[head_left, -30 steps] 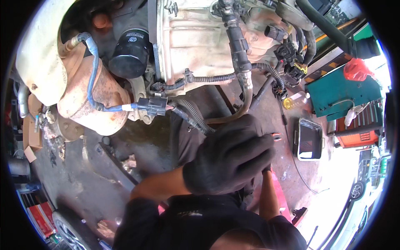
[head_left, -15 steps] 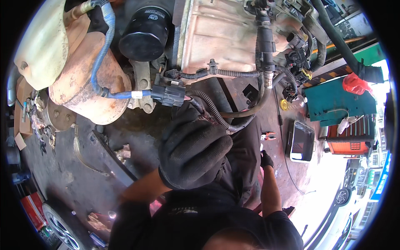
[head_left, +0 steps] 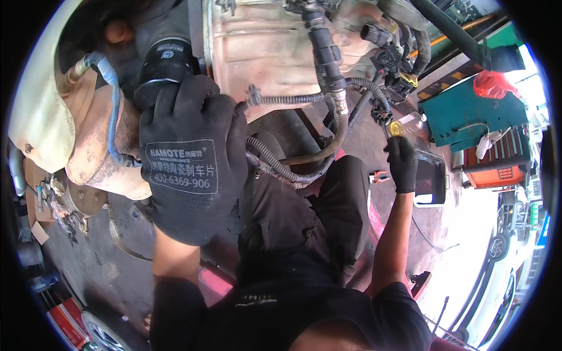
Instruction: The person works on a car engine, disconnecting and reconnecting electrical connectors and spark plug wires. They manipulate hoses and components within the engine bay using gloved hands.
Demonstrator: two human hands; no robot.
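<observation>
My left hand point(head_left: 187, 164), in a black knit glove with pale print on its back, is closed around a wiring connector between a blue-wrapped cable point(head_left: 110, 117) and a looped corrugated harness point(head_left: 275, 165). The hand hides the connector and its own fingertips. Just above it is a black oil filter point(head_left: 168, 58), partly covered by the fingers. My right hand point(head_left: 401, 164), also gloved in black, is raised at the right with its fingers curled. Whether anything is in them cannot be made out. Near its fingertips hangs the dark end of another harness branch point(head_left: 381, 114).
A pale engine casing point(head_left: 263, 52) fills the top, with a rusty cylindrical housing point(head_left: 96, 140) at left. A clear bottle with yellow contents point(head_left: 407, 124), a tray point(head_left: 430, 202), red-handled pliers point(head_left: 379, 176) and a teal cabinet point(head_left: 462, 120) are at right. A wheel point(head_left: 102, 333) lies lower left.
My left hand has moved up and left, over the connector, its back now showing. My right hand has risen from beside my leg toward the harness. The view has shifted.
</observation>
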